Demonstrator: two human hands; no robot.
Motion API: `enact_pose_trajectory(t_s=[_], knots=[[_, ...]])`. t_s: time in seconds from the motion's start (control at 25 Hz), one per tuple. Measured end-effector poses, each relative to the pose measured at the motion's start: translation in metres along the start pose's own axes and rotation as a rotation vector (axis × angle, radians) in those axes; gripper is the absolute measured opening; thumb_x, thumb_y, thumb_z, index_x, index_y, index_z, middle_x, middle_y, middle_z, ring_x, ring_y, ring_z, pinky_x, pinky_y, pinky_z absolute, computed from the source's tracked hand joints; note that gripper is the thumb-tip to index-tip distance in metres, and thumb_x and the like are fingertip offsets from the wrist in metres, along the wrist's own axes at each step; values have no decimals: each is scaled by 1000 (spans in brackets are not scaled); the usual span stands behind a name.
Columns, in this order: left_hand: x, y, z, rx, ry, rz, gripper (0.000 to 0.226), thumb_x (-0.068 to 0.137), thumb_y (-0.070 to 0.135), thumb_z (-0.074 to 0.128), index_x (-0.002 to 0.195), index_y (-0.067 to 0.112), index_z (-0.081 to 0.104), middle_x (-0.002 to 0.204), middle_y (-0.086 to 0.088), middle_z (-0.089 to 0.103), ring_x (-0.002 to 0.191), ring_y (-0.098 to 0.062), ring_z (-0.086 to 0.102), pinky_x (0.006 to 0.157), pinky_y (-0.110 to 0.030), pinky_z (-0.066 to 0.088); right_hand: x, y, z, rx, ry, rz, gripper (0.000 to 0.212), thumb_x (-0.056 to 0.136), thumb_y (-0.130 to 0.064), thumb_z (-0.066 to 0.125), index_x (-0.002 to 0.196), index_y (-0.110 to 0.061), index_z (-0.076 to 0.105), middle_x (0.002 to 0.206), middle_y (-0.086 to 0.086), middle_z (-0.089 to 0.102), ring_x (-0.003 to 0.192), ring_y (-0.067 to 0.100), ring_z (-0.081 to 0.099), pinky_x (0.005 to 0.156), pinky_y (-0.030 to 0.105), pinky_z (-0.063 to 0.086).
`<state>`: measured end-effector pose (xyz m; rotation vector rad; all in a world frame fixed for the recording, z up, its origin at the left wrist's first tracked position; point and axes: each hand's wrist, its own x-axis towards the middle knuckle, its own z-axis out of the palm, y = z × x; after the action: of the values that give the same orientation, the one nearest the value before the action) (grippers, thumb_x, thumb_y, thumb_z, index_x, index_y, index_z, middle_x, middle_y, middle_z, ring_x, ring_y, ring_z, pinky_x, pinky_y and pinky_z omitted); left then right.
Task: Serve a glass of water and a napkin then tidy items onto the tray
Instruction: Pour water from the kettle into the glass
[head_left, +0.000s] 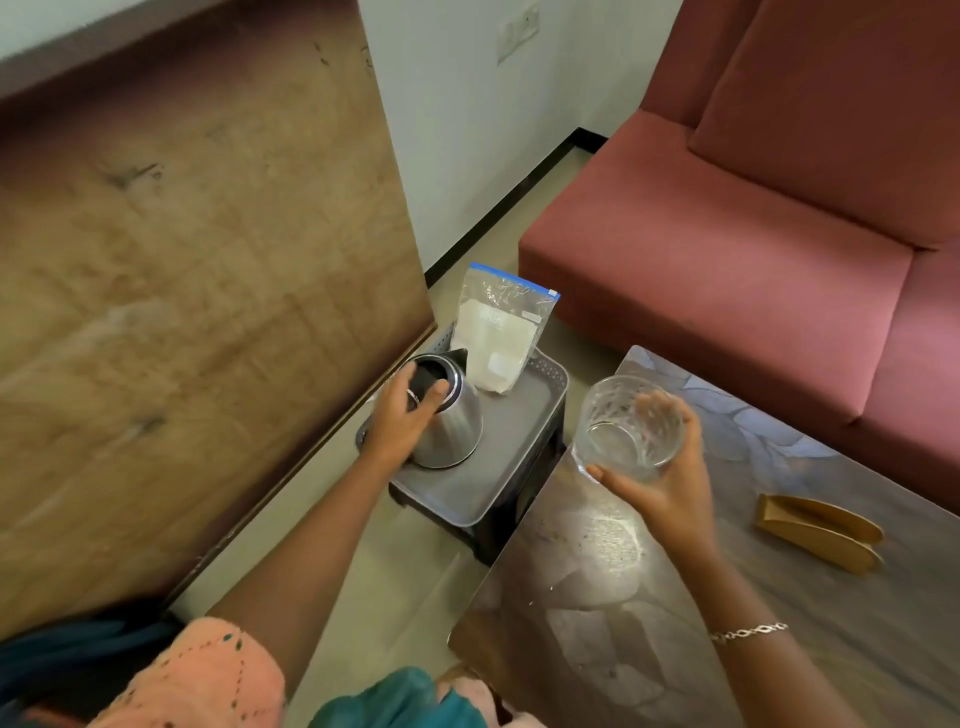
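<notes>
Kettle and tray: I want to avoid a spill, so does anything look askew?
The kettle leans on the tray, tipped by the left hand. The right hand holds the glass tilted. No spill shows.

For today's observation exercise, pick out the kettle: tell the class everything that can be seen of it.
The kettle is shiny, silver-coloured metal with a cone-shaped body, wide at the base and narrow at the top. It has a dark lid and a small pointed spout facing away from the person. It looks tilted, leaning left, on the grey tray, just in front of a clear zip bag. The left hand closes its grip over the lid and upper side. Its handle and contents are hidden.
</notes>
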<state>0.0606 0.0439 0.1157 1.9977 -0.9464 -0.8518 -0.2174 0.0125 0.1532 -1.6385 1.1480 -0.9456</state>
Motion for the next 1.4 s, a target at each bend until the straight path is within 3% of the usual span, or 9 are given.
enact_pose_trajectory(t_s=[0.08,0.16,0.28,0.4,0.52,0.64,0.96,1.24,1.4], knots=[[12,-38,-21,206,45,-134,82,81,40,66,142,1,26,146,-19,35,136,-30,32,113,-39,26,-4,3,0,-13,-9,19,85,53,-29,82,124,-27,35,121,-10,48,111,-15,44,87,-2,34],[16,-67,-30,249,-10,-249,95,72,38,76,141,0,24,146,-19,35,136,-31,33,113,-43,28,-8,3,2,-23,-22,51,85,53,-32,81,124,-29,35,124,-5,48,111,-15,44,87,-2,34],[20,-87,-24,177,-98,-341,79,67,19,81,130,-1,38,133,-20,49,124,-34,47,105,-45,39,-6,3,3,-47,-33,82,87,53,-36,81,125,-30,34,127,-4,48,111,-15,44,86,-3,34],[24,-96,-17,170,-56,-401,62,70,4,75,123,0,43,124,-21,56,114,-36,54,99,-46,42,-6,1,4,-48,-34,94,90,51,-40,80,127,-28,33,129,-3,47,114,-7,46,87,1,37],[28,-102,-15,226,-38,-400,51,73,-1,67,119,0,47,118,-23,60,109,-37,56,94,-44,43,-6,0,4,-41,-25,104,92,50,-41,79,128,-26,33,131,0,48,118,10,48,88,9,38],[31,-101,-10,166,-21,-418,48,70,-2,72,113,-2,52,115,-23,62,106,-37,58,93,-45,45,-7,-1,2,-53,-21,108,90,50,-36,79,128,-24,34,129,1,48,118,14,48,89,13,38],[37,-83,10,-28,59,-402,48,66,8,80,110,1,61,104,-23,66,98,-39,62,90,-50,50,-9,4,-8,-78,2,139,90,50,-33,79,127,-22,34,128,3,48,117,15,48,87,15,39],[33,-73,8,-65,123,-326,43,63,-1,76,103,5,62,100,-23,67,93,-40,63,87,-49,52,-14,4,-16,-63,14,131,86,51,-33,80,124,-29,34,128,0,47,115,0,47,86,10,39],[21,-45,-12,-80,108,-193,35,59,-8,70,83,17,63,75,-10,62,75,-27,59,79,-43,54,-22,4,-22,-60,28,116,89,51,-36,81,127,-25,34,128,-2,48,117,7,48,88,16,41]])
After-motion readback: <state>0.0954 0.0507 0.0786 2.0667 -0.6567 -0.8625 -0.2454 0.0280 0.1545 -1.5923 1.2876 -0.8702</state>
